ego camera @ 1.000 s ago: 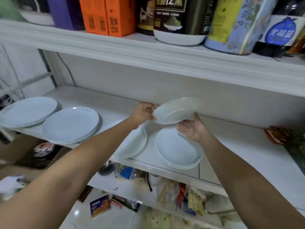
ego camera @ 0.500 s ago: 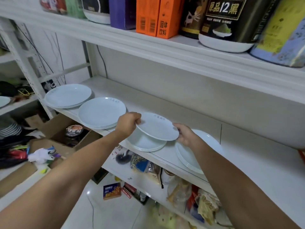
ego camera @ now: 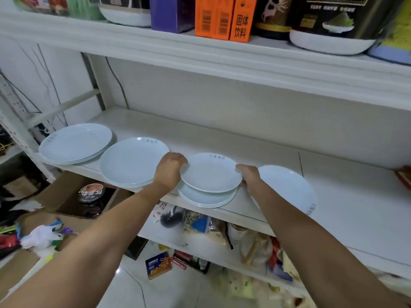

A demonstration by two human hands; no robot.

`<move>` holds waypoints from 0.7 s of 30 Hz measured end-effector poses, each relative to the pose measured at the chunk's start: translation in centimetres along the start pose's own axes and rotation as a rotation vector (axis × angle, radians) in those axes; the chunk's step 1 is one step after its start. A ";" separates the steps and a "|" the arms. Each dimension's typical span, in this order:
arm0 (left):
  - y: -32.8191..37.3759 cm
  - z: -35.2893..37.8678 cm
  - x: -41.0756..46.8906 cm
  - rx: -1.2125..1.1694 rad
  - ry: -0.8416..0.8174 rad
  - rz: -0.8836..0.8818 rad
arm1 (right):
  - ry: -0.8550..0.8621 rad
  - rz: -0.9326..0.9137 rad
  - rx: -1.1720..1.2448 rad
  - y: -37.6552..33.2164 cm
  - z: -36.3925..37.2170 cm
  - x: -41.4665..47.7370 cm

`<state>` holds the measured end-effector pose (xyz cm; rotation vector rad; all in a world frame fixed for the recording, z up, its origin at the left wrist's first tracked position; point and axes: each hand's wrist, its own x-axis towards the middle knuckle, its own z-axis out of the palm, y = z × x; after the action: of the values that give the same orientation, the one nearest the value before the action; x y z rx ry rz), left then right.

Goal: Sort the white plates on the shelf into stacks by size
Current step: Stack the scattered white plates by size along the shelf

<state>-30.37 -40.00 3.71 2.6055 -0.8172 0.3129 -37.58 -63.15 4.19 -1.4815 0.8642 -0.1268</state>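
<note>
four groups of white plates stand along the front of the shelf (ego camera: pixel 333 218), so the sorting looks already far along, as i judge it. at the far left is a stack of large plates (ego camera: pixel 75 143), just beside it a second stack (ego camera: pixel 131 161) of plates that look a little smaller, then a small stack (ego camera: pixel 206 198) near the shelf edge, and at the right a large plate (ego camera: pixel 289 187) that lies apart; i cannot tell if it is one plate or several. you hold one small plate (ego camera: pixel 210 172) directly over the small stack, a little tilted, and i cannot tell if it already touches the plates under it. your left hand (ego camera: pixel 169 170) is closed on its left rim and your right hand (ego camera: pixel 250 177) grips its right rim, fingers under the edge. what is left, in my opinion, is to set this plate down centered and then to find the right place for the plate on the right. the held plate is round, shallow, glossy white with small grey print near its far rim, and it seems to match the stack under it in size
</note>
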 end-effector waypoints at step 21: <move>-0.9 0.8 0.3 0.146 -0.497 0.817 | 0.077 -0.178 -0.760 1.0 2.9 -0.6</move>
<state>-29.48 -39.79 2.82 2.3622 -2.0875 -0.0820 -36.74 -60.32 3.11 -2.2772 0.8856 0.0211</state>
